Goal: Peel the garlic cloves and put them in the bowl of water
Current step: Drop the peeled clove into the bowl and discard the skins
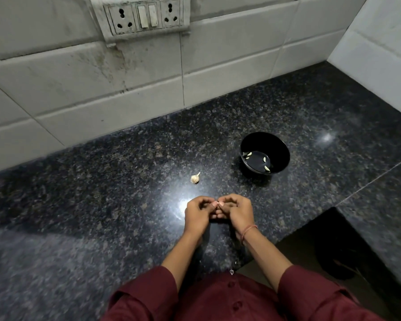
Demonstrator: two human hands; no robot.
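My left hand [198,215] and my right hand [237,210] meet over the dark granite counter [102,205], fingertips together. Between them they pinch a small pale garlic clove [215,204], mostly hidden by the fingers. A partial garlic bulb [195,178] with a short stem lies on the counter just beyond my left hand. Further back and to the right stands a black bowl [280,144] holding water, with several peeled cloves [266,168] in it.
A white tiled wall [102,93] runs along the back of the counter and turns at the right corner. A socket and switch panel [146,15] sits high on it. The counter edge drops off at the lower right onto a dark floor [333,251].
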